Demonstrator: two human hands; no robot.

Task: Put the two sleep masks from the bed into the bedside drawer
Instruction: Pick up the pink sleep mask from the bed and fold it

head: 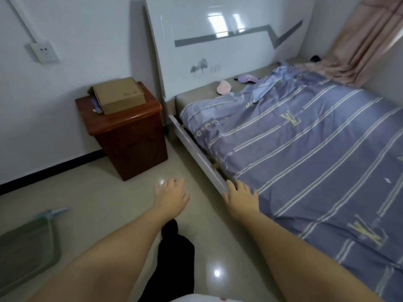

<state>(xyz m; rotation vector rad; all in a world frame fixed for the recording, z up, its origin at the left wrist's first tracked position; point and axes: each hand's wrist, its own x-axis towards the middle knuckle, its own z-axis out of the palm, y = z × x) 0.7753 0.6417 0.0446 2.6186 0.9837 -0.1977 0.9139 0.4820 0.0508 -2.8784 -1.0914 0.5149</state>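
Observation:
Two sleep masks lie at the head of the bed on the bare mattress by the headboard: a pink sleep mask [224, 87] and, further right, a purple sleep mask [245, 78] with a dark strap. The dark red wooden bedside cabinet [128, 136] stands left of the bed against the wall; no open drawer shows. My left hand [171, 196] hovers over the floor with its fingers spread and holds nothing. My right hand [239, 198] is open over the bed's near edge, also with nothing in it. Both hands are far from the masks.
A cardboard box [118, 94] sits on top of the cabinet. A blue striped quilt [305, 149] covers most of the bed. A pink curtain [359, 46] hangs at the far right. A green bin [26, 243] stands on the floor at the lower left. Glossy tiled floor runs between cabinet and bed.

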